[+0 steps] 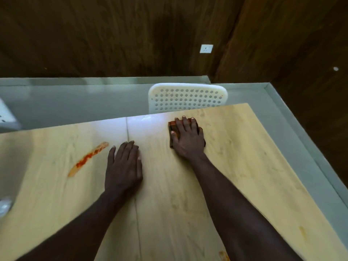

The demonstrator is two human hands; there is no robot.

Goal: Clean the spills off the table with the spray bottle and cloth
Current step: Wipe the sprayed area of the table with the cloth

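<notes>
On the table point(244, 147), right hand point(188, 140) fingers straight, pressing cloth point(172, 125); left hand point(123, 166) flat, fingers together, beside red spill point(88, 159)

Open table point(244, 157) stretches right of the right hand point(188, 136); a chair point(188, 97) stands beyond the far edge.

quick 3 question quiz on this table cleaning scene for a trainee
1. True or false: the right hand presses on the cloth.
2. Which lies nearest the red streak? A) left hand B) cloth C) chair
3. Fill in: the left hand lies flat on the ____.
Key: 1 true; 2 A; 3 table.
</notes>
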